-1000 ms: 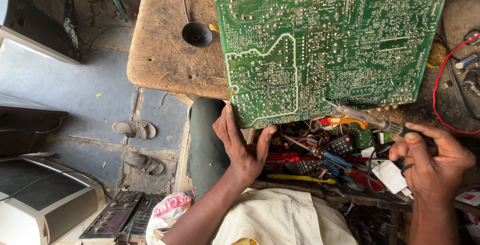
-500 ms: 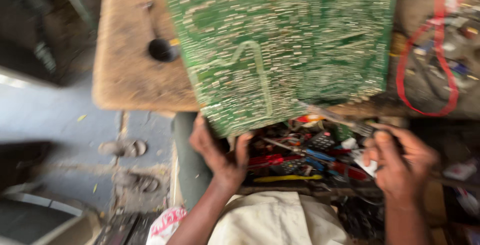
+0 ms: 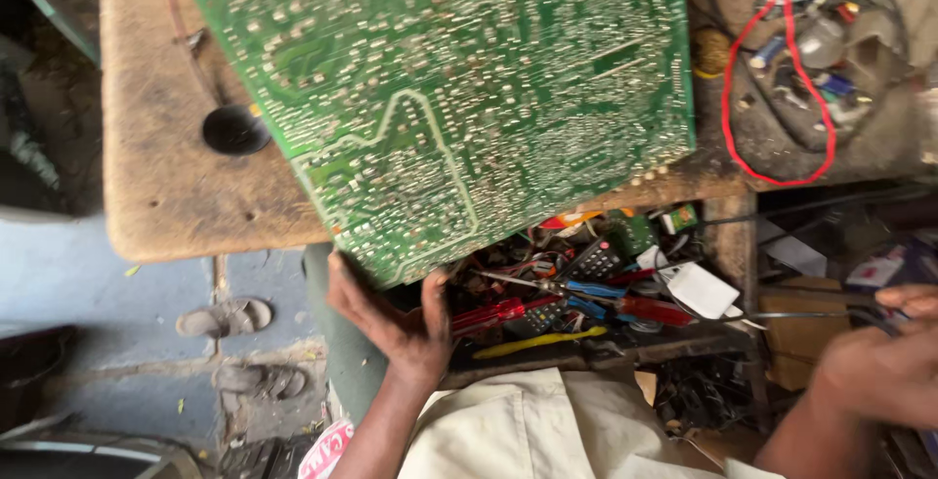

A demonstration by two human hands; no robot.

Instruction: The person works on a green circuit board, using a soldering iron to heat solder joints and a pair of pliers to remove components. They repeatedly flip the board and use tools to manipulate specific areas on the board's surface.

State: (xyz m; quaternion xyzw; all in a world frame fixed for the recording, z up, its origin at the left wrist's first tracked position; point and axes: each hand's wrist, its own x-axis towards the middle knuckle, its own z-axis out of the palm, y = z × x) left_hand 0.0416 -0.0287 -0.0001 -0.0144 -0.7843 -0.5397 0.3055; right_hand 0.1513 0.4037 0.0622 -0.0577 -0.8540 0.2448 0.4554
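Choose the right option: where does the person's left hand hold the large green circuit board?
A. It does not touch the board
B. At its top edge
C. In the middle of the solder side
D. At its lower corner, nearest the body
D: the left hand grips the circuit board at its lowest corner, just off the wooden table edge.

A worn wooden table [image 3: 166, 195] fills the far part of the scene, its rounded near-left corner over a grey floor [image 3: 88, 283]. A large green circuit board [image 3: 459, 98] lies tilted across the table, its near corner jutting past the edge. Left of the board a small black disc [image 3: 234, 129] rests on the wood. At the far right sits a tangle of parts ringed by a red wire [image 3: 772, 137]. On the floor, near left, lie two sandals [image 3: 227, 319].
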